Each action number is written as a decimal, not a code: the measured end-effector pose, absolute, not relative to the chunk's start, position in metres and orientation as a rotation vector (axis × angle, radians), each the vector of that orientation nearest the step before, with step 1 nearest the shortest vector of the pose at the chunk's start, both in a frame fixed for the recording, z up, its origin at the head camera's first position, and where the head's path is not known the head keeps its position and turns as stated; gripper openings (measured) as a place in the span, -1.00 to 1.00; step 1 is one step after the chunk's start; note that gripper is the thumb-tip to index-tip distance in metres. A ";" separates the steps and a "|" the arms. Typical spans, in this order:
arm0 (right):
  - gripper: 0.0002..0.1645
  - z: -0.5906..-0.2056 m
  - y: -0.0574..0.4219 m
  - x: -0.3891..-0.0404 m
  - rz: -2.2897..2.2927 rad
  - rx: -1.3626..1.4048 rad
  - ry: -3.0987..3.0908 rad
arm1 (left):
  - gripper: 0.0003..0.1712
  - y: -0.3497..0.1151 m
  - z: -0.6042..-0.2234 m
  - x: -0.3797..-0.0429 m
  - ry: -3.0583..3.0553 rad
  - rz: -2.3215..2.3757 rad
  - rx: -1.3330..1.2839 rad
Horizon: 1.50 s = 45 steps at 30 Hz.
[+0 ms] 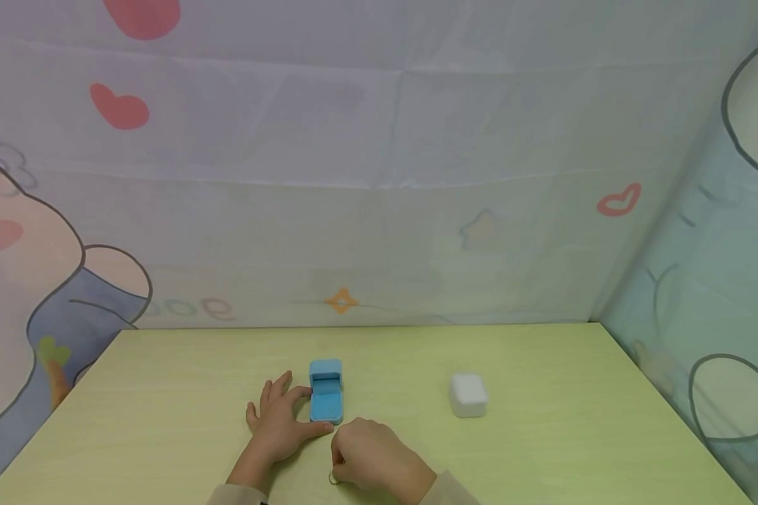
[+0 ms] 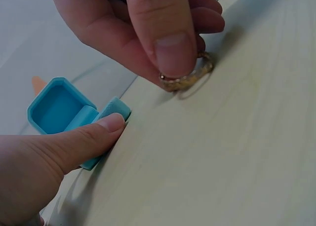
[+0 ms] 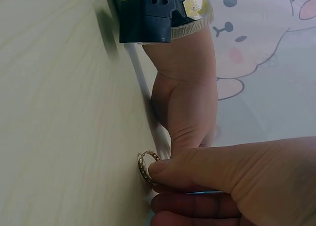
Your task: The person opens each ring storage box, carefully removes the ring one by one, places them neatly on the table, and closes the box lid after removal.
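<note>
While the light-blue ring box [image 1: 326,408] stands open in the head view, the left hand [image 1: 278,424], fingers spread, touches it; nearer the wearer than the box, the right hand [image 1: 379,454] pinches a gold ring [image 1: 333,480]. Left-wrist view: the left thumb [image 2: 89,143] rests against the box, the ring apart from it. Right-wrist view: the ring juts past the right thumb [image 3: 185,169], the box mostly hidden.

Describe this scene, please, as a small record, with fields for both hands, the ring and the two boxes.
Left hand: touches the blue box
Right hand: pinches the ring
Colour of ring: gold
State of blue box: open, lid raised
White box: on the table, right of the blue box, touched by neither hand
</note>
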State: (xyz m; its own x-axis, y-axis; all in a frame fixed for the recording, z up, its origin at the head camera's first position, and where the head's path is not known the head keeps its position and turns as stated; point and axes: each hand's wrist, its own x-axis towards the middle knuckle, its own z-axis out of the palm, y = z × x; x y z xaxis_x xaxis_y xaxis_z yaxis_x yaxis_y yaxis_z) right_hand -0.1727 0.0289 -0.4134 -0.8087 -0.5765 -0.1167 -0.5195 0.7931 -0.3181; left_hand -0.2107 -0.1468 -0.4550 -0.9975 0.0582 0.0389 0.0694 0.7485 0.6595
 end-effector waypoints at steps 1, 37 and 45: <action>-0.83 -0.413 0.029 -0.173 -0.406 -0.859 2.774 | -0.16 -0.147 -0.455 -0.211 -2.923 -1.103 -0.105; -0.79 -0.414 0.028 -0.177 -0.475 -0.827 2.789 | -0.13 -0.148 -0.456 -0.210 -2.921 -1.084 -0.126; -0.82 -0.413 0.029 -0.179 -0.491 -0.854 2.808 | -0.09 -0.148 -0.457 -0.211 -2.920 -1.088 -0.130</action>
State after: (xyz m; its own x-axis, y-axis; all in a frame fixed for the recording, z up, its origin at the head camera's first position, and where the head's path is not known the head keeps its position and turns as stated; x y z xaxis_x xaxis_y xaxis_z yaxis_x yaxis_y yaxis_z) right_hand -0.1787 0.0292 -0.4131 -0.8225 -0.5653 -0.0617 -0.5108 0.7821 -0.3568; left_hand -0.2113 -0.1481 -0.4568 -0.9963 0.0703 0.0501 0.0859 0.7532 0.6522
